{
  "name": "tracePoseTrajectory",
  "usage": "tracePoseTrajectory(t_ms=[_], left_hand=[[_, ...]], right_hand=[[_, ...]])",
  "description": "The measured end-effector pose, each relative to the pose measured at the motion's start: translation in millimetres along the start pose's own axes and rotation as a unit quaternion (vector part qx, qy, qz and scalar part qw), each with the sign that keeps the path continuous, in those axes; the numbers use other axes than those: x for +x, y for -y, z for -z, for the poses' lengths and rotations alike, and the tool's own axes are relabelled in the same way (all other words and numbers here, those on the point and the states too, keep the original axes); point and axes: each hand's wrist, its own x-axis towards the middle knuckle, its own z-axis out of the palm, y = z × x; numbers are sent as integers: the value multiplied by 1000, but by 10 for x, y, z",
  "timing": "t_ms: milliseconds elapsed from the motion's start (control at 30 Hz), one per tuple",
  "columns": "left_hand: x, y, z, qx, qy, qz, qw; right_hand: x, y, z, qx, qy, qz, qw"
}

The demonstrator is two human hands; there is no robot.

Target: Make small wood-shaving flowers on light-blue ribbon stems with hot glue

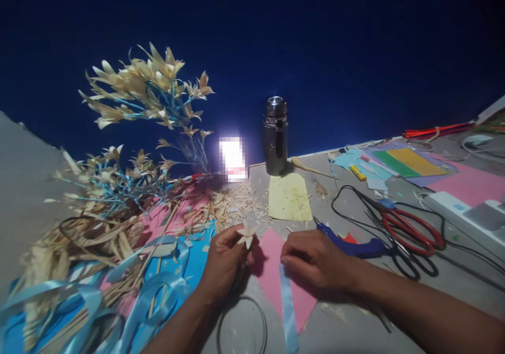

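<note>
Left hand point(224, 263) pinches a pale straw flower point(248, 232); right hand point(315, 259) rests curled on pink paper point(270, 279), grip unclear.

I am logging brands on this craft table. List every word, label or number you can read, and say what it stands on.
No text can be read anywhere.
Steel flask: no legible label.
Bright patch beside it: blurred out, unreadable.
Glue gun and power strip: no markings can be made out.
Straw flower in the left hand: no writing.
</note>
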Motion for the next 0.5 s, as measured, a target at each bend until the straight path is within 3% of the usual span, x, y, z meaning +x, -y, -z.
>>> tracePoseTrajectory(t_ms=[500], left_hand=[[-45, -131, -91, -88, -13, 46, 995]], right_hand=[[-8, 1, -27, -20, 32, -21, 999]])
